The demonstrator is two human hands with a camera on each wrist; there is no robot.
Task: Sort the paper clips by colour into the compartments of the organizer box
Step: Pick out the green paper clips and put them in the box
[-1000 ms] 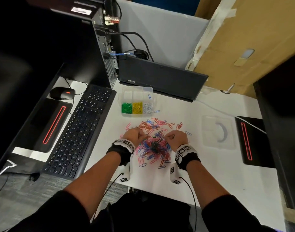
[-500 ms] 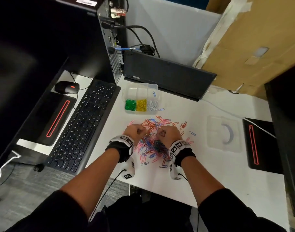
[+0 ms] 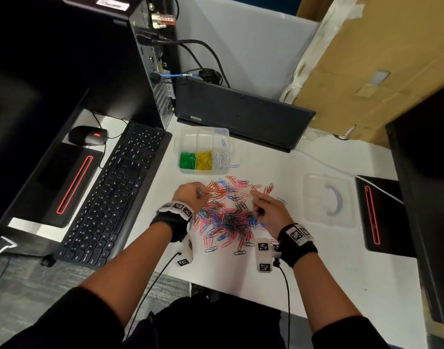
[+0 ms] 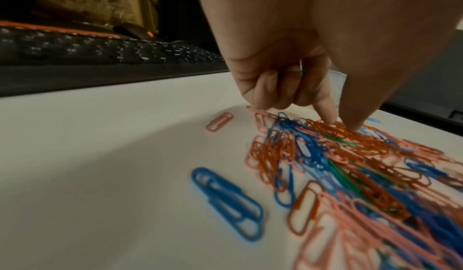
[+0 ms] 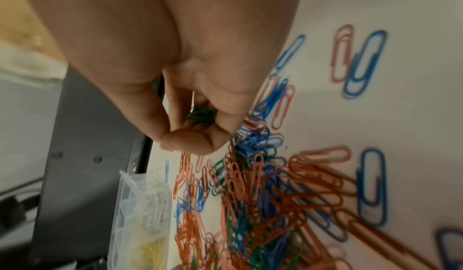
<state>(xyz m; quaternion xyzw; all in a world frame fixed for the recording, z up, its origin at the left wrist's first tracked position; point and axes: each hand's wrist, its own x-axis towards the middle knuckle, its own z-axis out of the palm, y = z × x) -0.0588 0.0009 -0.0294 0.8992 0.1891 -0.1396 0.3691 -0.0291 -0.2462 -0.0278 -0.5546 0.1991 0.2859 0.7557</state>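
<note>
A mixed pile of paper clips (image 3: pixel 228 212), orange, pink, blue and a few green, lies on the white desk between my hands. The clear organizer box (image 3: pixel 203 131) stands behind it, with green (image 3: pixel 187 160), yellow (image 3: pixel 204 160) and white clips (image 3: pixel 221 159) in its front compartments. One blue clip (image 3: pixel 223 143) lies in a rear compartment. My left hand (image 3: pixel 190 196) is at the pile's left edge. Its curled fingers (image 4: pixel 270 88) hold a green clip (image 4: pixel 302 70), and its thumb and forefinger touch orange clips. My right hand (image 3: pixel 265 207) is over the pile's right side and holds green clips (image 5: pixel 200 116) in curled fingers.
A black keyboard (image 3: pixel 110 195) and mouse (image 3: pixel 88 135) lie to the left, and a dark laptop (image 3: pixel 241 114) stands behind the box. The clear lid (image 3: pixel 328 200) rests on the desk to the right. A blue clip (image 3: pixel 234 166) lies beside the box. Cardboard (image 3: pixel 379 59) leans at the back right.
My hands have drawn apart. The right hand has moved right over the pile, with a finger now pointing forward. The left hand stays at the pile's left edge.
</note>
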